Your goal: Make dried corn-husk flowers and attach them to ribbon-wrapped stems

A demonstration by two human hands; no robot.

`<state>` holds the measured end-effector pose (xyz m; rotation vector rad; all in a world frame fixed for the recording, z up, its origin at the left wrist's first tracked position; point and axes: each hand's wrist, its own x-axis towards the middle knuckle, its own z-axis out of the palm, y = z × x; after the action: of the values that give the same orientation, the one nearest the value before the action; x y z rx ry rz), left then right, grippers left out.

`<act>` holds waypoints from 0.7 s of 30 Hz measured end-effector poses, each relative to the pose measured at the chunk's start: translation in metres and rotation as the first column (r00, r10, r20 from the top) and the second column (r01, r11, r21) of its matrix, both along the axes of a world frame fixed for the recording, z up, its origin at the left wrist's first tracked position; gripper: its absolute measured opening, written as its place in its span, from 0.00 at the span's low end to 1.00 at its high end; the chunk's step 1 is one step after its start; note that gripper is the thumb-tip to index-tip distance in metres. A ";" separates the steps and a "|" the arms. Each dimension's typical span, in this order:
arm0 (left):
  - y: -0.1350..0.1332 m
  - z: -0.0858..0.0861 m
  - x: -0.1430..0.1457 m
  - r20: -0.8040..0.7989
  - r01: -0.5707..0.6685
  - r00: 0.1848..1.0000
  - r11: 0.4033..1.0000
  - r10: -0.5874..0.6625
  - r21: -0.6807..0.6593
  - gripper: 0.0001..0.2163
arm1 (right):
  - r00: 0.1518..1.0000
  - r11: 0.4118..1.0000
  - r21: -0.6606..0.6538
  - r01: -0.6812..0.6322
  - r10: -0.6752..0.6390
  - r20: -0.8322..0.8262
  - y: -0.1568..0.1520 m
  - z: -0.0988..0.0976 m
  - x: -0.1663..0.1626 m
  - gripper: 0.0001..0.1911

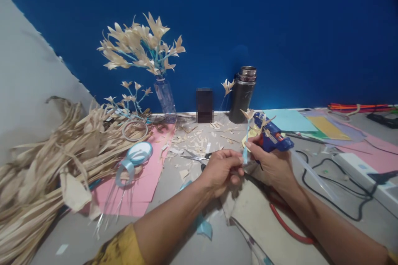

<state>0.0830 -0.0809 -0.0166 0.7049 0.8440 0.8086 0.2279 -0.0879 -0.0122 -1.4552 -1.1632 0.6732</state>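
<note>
My left hand (224, 170) is closed, with thumb and fingertips pinching the lower end of a small artificial flower stem (245, 155) wrapped in light-blue tape. Higher up the same stem, my right hand (272, 163) pinches it between thumb and fingers. Pale dried-husk petals (248, 114) top the stem. Just behind my right hand is a blue glue gun (275, 136), a clear glue stick coming out of its rear; whether the hand touches it I cannot tell. Scissors (194, 157) lie open beyond my left hand. A piece of blue ribbon (204, 228) hangs or lies below my left forearm.
Dried husks (46, 149) pile up at left, beside ribbon rolls (139, 153) and pink paper (124, 196). Husk flowers stand in a clear bottle (164, 97) near a dark flask (242, 95). Red-handled pliers (289, 227), cables and a power strip (367, 182) lie right.
</note>
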 end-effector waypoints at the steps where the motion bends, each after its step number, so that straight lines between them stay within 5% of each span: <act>1: 0.002 0.001 -0.001 -0.002 -0.017 1.000 1.000 0.017 0.002 0.06 | 1.000 1.000 -0.004 -0.002 0.002 -0.015 0.001 0.000 0.001 0.12; 7: 0.017 0.007 -0.014 0.006 -0.217 0.976 0.975 0.217 0.052 0.06 | 0.996 0.997 0.055 0.044 -0.040 -0.084 0.002 -0.005 0.023 0.13; 11: 0.022 0.005 -0.017 -0.021 -0.272 0.961 0.958 0.275 0.085 0.05 | 0.978 0.990 0.065 -0.128 0.115 0.175 -0.006 -0.018 0.031 0.14; 15: 0.023 0.003 -0.017 -0.032 -0.283 0.957 0.955 0.287 0.092 0.05 | 0.826 0.920 -0.006 -0.392 0.355 0.439 -0.010 -0.023 0.024 0.15; 21: 0.027 0.005 -0.021 -0.020 -0.292 0.955 0.953 0.295 0.082 0.06 | 0.781 0.913 -0.027 -0.408 0.364 0.508 -0.006 -0.029 0.027 0.18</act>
<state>0.0619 -0.0543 -0.0111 0.6701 0.9639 1.1049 0.2546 -0.0939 -0.0415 -1.3672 -1.9195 0.5153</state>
